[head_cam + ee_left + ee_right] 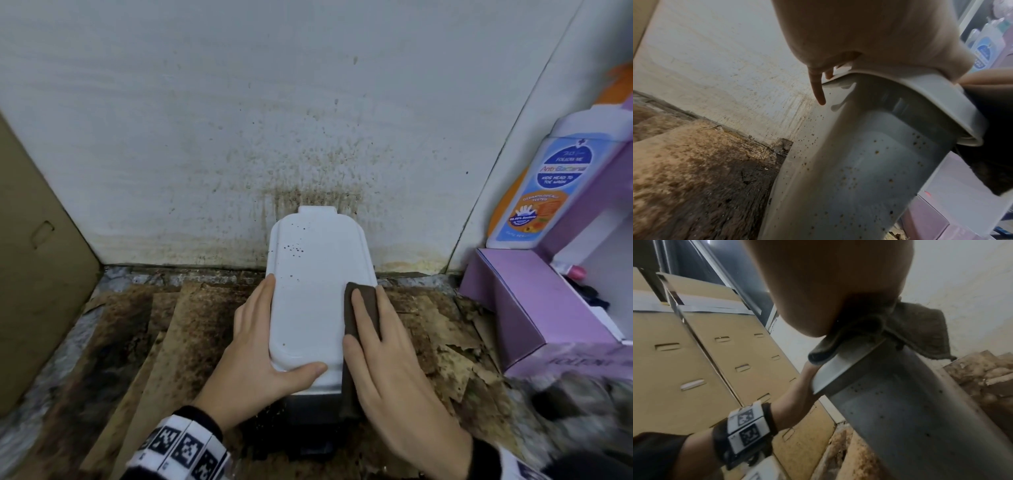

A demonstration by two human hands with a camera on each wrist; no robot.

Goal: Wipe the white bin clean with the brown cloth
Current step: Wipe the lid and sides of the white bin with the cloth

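White plastic makes up the bin [308, 298], which stands in the middle of the head view, its far end close to the wall [205, 120]. Small brown dots sit on its lid near the upper left part. In the left wrist view the bin's grey-white side [859, 178] also has many brown spots.

The brown cloth [356, 325] lies along the right edge of the lid and hangs down over the near right corner. The right hand [387, 363] lies flat on top of the cloth, its fingers [363, 308] straight and pressing it onto the bin. In the right wrist view the cloth [920, 331] is bunched under the hand and folds over the bin's rim.

The left hand [253, 346] holds the left side of the lid. Its fingers run along the left edge and its thumb bends around the near edge. A band with black and white squares [181, 448] is on the left wrist.

The bin stands on a dirty brown floor [137, 342] with torn, stained sheets. The wall behind it has brown splashes. At the left of the frame is a cardboard box [34, 257]. At the right is a purple shelf [534, 308] with a white bottle [541, 185] that has a blue label.
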